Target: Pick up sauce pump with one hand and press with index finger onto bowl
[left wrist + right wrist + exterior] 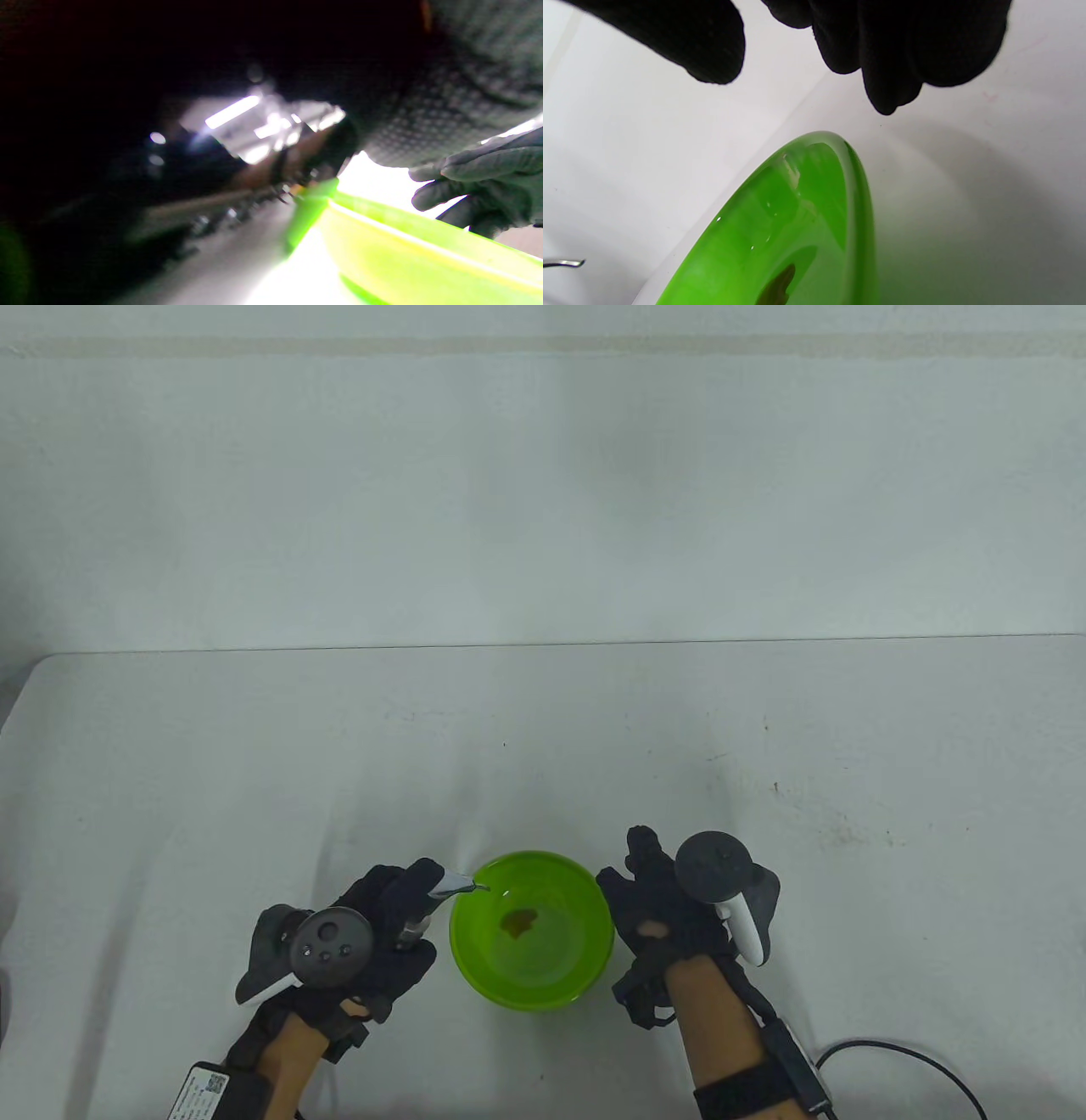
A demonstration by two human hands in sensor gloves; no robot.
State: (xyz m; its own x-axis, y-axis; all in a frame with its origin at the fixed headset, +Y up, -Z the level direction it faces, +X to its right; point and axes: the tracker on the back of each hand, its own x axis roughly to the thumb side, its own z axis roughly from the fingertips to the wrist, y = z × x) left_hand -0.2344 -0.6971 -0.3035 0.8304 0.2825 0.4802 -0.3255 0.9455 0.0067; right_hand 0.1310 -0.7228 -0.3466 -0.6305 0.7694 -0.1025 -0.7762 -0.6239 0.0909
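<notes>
A green bowl [585, 929] sits on the white table near the front, with a brown blob of sauce [519, 923] in its bottom. My left hand [399, 912] grips the sauce pump [450, 885] at the bowl's left rim; its metal spout reaches over the rim. A finger lies on top of the pump head. The bottle itself is hidden under the hand; the left wrist view shows it blurred [263, 127] beside the bowl [407, 254]. My right hand [653, 891] rests beside the bowl's right side, fingers loose and holding nothing. The right wrist view shows the bowl [857, 203] and the spout tip [568, 263].
The white table [254, 772] ends at a pale wall behind. A black cable [916, 1056] runs off the right wrist at the front right. A labelled black box [208, 1090] is strapped on the left forearm.
</notes>
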